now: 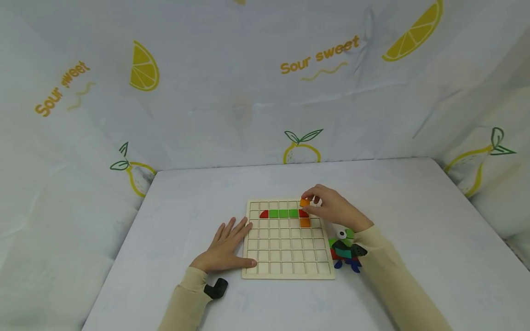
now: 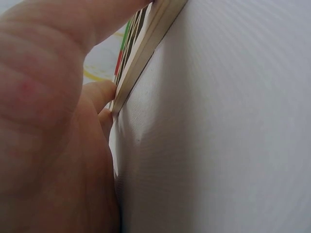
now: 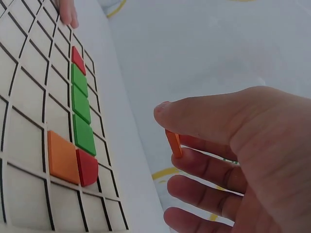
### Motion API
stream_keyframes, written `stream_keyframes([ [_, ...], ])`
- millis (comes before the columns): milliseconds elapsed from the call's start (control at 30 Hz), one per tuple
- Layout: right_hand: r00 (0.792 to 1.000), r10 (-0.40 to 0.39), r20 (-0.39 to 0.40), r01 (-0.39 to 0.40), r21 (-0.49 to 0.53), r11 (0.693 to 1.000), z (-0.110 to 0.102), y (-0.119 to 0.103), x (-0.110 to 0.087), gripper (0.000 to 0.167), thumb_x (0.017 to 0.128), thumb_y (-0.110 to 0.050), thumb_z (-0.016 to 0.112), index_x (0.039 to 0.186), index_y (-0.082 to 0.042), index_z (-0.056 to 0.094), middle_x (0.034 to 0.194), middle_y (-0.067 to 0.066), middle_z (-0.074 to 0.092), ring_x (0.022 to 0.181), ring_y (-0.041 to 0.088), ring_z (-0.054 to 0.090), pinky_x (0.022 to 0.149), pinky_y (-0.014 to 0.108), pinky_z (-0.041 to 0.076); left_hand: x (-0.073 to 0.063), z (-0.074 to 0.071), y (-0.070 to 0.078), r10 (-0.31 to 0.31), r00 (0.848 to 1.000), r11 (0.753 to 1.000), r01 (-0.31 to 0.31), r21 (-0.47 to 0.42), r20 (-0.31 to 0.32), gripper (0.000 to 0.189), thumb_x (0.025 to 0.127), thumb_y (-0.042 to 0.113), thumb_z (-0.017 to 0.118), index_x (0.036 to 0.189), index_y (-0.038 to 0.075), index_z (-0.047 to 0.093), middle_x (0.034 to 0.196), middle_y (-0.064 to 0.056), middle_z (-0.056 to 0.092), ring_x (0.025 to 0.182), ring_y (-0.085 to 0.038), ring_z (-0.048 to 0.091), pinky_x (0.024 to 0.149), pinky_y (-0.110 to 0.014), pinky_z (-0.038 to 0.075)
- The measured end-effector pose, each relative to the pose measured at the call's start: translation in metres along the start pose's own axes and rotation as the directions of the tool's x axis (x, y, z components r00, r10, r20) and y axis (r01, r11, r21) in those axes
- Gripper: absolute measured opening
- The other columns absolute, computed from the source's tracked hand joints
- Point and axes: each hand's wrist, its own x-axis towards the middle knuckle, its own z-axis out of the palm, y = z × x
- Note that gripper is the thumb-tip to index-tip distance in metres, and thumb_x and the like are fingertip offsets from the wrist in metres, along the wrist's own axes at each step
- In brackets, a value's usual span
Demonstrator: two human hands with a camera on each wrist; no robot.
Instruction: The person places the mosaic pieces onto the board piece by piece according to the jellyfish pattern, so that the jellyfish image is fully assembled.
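Observation:
My right hand point(image 1: 333, 206) pinches an orange square tile point(image 1: 304, 202) between thumb and fingers, over the top right part of a wooden grid board point(image 1: 269, 255). In the right wrist view the held tile point(image 3: 173, 143) appears edge-on, apart from the board. One row holds green square tiles point(image 1: 283, 214) between a red tile with a curved edge point(image 1: 264, 214) and a second red tile point(image 3: 87, 167). Another orange tile point(image 1: 305, 222) lies just below the right red one. With spread fingers, my left hand point(image 1: 223, 250) rests against the board's left edge.
A colourful figure point(image 1: 345, 250) with a big round eye lies at the board's right side, partly under the right forearm. The white table point(image 1: 198, 197) meets a white cloth backdrop point(image 1: 232, 115) printed with lemons. A black strap piece point(image 1: 216, 288) sits at the left wrist.

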Motion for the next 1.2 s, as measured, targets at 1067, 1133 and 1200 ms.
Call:
stream_keyframes([
  [1067, 0.979, -0.152, 0.135, 0.153, -0.001, 0.988, 0.068, -0.047, 0.051, 0.026, 0.095, -0.022, 0.073, 0.118, -0.010, 0.069, 0.107, 0.003, 0.064, 0.098, 0.019, 0.057, 0.083, 0.030, 0.051, 0.004, 0.003, -0.010, 0.012, 1.000, 1.000, -0.012, 0.003, 0.018, 0.108, 0.081, 0.068, 0.070, 0.164, 0.026, 0.016, 0.173, 0.008, 0.001, 0.159, -0.020, -0.015, 0.128, -0.048, -0.014],
  [1133, 0.978, -0.153, 0.139, 0.156, -0.010, 0.988, 0.072, -0.046, 0.052, 0.026, 0.094, -0.021, 0.073, 0.118, -0.010, 0.070, 0.107, 0.003, 0.065, 0.098, 0.019, 0.056, 0.084, 0.031, 0.050, 0.004, 0.003, -0.011, 0.022, 1.000, 1.000, -0.022, -0.002, 0.013, 0.109, 0.081, 0.069, 0.070, 0.164, 0.025, 0.017, 0.173, 0.006, 0.002, 0.160, -0.022, -0.014, 0.128, -0.049, -0.014],
  [1200, 0.978, -0.147, 0.147, 0.150, -0.009, 0.989, 0.075, -0.046, 0.053, 0.027, 0.094, -0.021, 0.073, 0.118, -0.010, 0.070, 0.108, 0.003, 0.065, 0.099, 0.018, 0.055, 0.086, 0.032, 0.050, 0.004, 0.003, -0.011, 0.031, 1.000, 1.000, -0.031, -0.006, 0.005, 0.109, 0.080, 0.070, 0.070, 0.164, 0.024, 0.018, 0.173, 0.005, 0.003, 0.160, -0.023, -0.014, 0.127, -0.050, -0.014],
])
